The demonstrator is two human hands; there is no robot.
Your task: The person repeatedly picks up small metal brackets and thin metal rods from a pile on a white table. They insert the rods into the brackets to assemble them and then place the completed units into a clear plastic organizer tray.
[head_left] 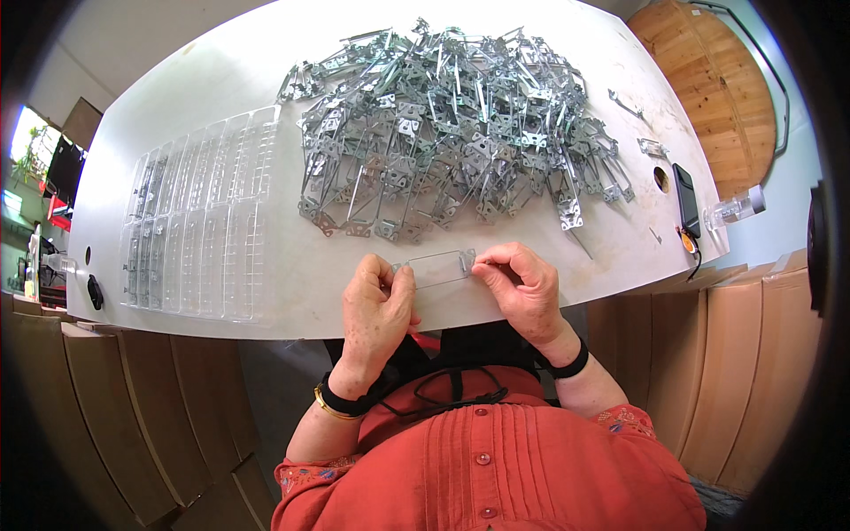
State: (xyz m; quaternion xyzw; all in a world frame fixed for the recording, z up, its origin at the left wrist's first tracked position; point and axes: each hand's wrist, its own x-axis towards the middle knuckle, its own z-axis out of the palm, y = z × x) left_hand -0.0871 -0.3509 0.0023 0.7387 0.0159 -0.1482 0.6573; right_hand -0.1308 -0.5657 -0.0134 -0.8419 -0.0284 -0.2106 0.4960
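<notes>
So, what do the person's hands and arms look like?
The left hand and right hand wear no gloves. The left wrist has a black band and a gold bracelet; the right has another black band. The red sleeves have flowery trim.

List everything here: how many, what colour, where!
Metal frame: one, silver, between hands
Metal parts: uncountable, silver, heaped mid-table
Loose parts: several, silver, table's right
Table: one, white, centre
Trays: one or two, clear, table's left
Phone-like device: one, black, table's right
Bottle: one, clear, beside device
Wooden panel: one, brown, upper right
Boxes: several, brown, both lower sides
Small object: one, black, table's left
Clutter: uncounted, mixed, far left
Shirt: one, red, bottom
Wristbands: two, black, both wrists
Bracelet: one, gold, left wrist
Left hand: one, bare, frame's left
Right hand: one, bare, frame's right
</notes>
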